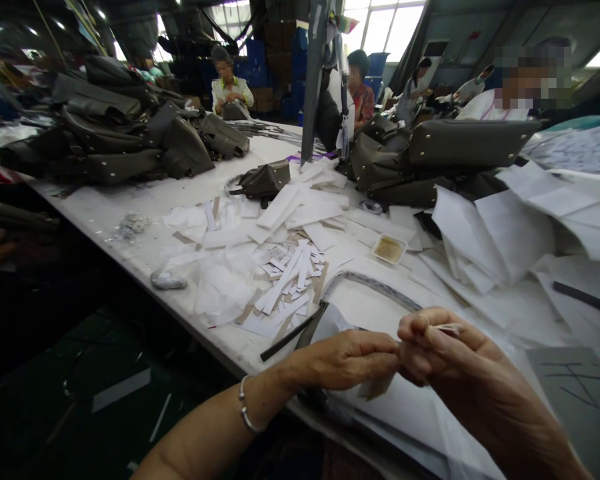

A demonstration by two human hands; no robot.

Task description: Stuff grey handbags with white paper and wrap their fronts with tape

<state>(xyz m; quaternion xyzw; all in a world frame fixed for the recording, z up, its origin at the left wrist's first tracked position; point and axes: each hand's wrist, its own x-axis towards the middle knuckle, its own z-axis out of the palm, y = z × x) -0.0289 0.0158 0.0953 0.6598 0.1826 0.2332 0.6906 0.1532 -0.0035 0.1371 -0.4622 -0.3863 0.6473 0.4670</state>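
Note:
In the head view my left hand (350, 360), with a silver bracelet on its wrist, is closed, its fingertips meeting those of my right hand. A small tan card (379, 387) shows below its fingers and seems held there. My right hand (455, 353) pinches a thin white string (447, 328) between thumb and fingers. Beneath both hands lies a bag (325, 325) covered in pale wrapping. Its handle (375, 283), wrapped in clear plastic, arches up behind my hands. A dark strap (293, 335) sticks out at the bag's left end.
Paper strips (293, 277) and white sheets (505, 230) litter the table (95, 213). A small tray (390, 249) holds something yellowish. Dark bags (125, 133) are heaped at the left, more bags (470, 143) at the right. A post (310, 87) rises mid-table; several people work beyond.

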